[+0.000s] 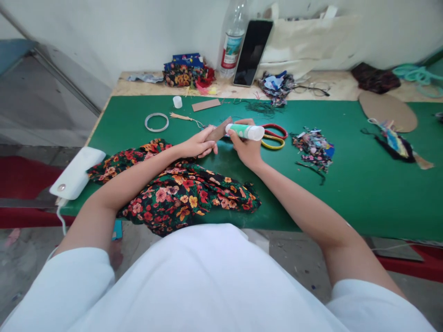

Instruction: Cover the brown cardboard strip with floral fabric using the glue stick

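Note:
My left hand (198, 144) is closed on a small brown cardboard strip (219, 129), which slants up to the right. My right hand (249, 150) grips a glue stick (244, 131) with a green and white body, its left end against the strip's upper end. Behind my right hand lie scissors (282, 133) with one red and one yellow handle loop; their blades are hidden. Under my left forearm spreads a crumpled floral cloth (183, 196), dark with red, orange and pink flowers.
A white cap (177, 102), tape roll (156, 122) and another cardboard strip (206, 105) lie on the green mat (363, 193). Fabric scraps (313, 148) and a cardboard oval (387, 110) sit rightward. A bottle (231, 50) and phone (253, 53) stand behind; a white device (78, 173) is at left.

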Demonstrator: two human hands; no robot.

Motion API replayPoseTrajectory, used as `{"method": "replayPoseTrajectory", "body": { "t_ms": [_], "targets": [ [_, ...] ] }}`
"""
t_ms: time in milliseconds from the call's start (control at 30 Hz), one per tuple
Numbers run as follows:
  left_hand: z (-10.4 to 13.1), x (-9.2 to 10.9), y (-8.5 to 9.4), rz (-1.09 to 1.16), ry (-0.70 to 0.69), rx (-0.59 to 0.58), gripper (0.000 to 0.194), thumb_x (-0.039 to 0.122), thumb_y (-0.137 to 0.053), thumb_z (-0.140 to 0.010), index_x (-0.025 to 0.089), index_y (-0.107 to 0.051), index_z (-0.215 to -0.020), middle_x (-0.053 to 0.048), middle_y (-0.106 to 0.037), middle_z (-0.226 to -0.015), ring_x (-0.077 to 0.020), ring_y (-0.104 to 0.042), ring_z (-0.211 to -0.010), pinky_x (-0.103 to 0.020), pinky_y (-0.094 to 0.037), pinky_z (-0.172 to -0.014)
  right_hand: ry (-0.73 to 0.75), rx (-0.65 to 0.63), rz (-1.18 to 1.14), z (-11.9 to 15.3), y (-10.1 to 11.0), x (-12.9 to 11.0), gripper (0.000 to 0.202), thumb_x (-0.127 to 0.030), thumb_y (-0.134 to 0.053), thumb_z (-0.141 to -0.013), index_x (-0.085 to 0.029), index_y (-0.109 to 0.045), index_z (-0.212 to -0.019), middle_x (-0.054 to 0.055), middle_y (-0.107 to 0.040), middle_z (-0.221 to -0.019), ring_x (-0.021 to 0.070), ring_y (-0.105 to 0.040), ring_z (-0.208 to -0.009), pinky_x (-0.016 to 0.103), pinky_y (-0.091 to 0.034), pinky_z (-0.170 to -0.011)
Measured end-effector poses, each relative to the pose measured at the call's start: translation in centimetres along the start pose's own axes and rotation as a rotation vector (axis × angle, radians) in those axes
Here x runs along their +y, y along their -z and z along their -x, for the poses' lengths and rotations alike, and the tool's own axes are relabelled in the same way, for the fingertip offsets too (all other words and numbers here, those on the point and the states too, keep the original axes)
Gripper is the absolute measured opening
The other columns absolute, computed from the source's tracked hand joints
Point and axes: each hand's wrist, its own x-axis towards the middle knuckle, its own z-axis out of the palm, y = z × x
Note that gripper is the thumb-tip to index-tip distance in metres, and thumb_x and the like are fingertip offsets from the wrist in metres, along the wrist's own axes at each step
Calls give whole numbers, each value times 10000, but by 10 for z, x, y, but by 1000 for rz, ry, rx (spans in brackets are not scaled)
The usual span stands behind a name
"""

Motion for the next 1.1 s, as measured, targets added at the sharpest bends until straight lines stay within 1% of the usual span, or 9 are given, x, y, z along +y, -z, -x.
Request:
{"method": "replayPoseTrajectory", "body": {
  "t_ms": [167, 300, 367, 467, 567, 733, 833, 933, 1100],
  "targets": [
    [-3, -5, 0, -34, 26, 18, 530, 65, -511, -979, 140, -292, -1456, 79, -699, -712, -18, -426, -344, -167, -298, -388, 16, -94, 37, 1, 1, -5, 619, -817, -631, -855, -223, -596, -1027, -8, -613, -744, 145, -510, -603, 333, -475, -610],
    [-2, -8, 1, -93, -8, -1, 575, 116, -551, -951, 123, -283, -1460, 82, -676, -704, -19, -414, -349, -176, -285, -384, 78, -139, 54, 2, 2, -6, 608, -824, -618, -860, -235, -612, -1012, 27, -668, -826, 166, -554, -660, 361, -523, -672],
    [-1, -7, 1, -98, -4, -3, 567, 143, -563, -933, 130, -303, -1437, 78, -663, -693, -30, -425, -360, -184, -287, -391, 65, -198, 33, 3, 2, -7, 600, -823, -625, -858, -245, -620, -1016, 42, -696, -875, 183, -594, -707, 378, -549, -716],
    [0, -5, -1, -68, -1, -6, 462, 149, -572, -895, 171, -375, -1312, 71, -658, -699, -29, -443, -378, -180, -291, -408, 69, -277, 40, 3, 3, -8, 604, -830, -636, -846, -254, -640, -1027, 64, -739, -960, 215, -655, -806, 405, -577, -798],
    [0, -2, -2, -51, -9, 5, 380, 152, -596, -877, 196, -406, -1203, 70, -654, -702, -15, -437, -384, -171, -271, -418, 77, -303, 53, 3, 3, -9, 609, -828, -642, -841, -252, -653, -1036, 69, -761, -1020, 224, -687, -861, 401, -590, -828],
    [-1, -1, -2, -94, -2, 10, 498, 150, -553, -877, 156, -351, -1333, 64, -657, -706, -41, -444, -392, -192, -292, -431, 103, -259, 69, 2, 3, -8, 584, -814, -641, -855, -255, -664, -1021, 70, -753, -996, 220, -670, -835, 405, -586, -815],
    [-1, -2, -1, -139, -5, -8, 608, 166, -531, -883, 118, -286, -1438, 57, -656, -712, -56, -437, -390, -204, -300, -430, 65, -231, 44, 2, 2, -7, 617, -840, -632, -844, -252, -651, -1032, 44, -705, -875, 177, -601, -682, 363, -565, -663],
    [0, -1, -2, -180, 4, -6, 662, 171, -500, -893, 86, -220, -1487, 53, -642, -715, -61, -418, -390, -207, -302, -416, 1, -181, -2, 1, 1, -4, 661, -864, -652, -809, -253, -632, -1059, 4, -641, -786, 129, -503, -547, 306, -466, -495],
    [0, 0, -3, -213, -11, -21, 653, 182, -515, -892, 108, -251, -1484, 41, -656, -713, -49, -437, -402, -191, -317, -434, -86, -42, -127, -5, -2, 8, 743, -905, -692, -731, -262, -578, -1086, -49, -580, -702, 93, -455, -441, 271, -400, -410]
  ]
}}
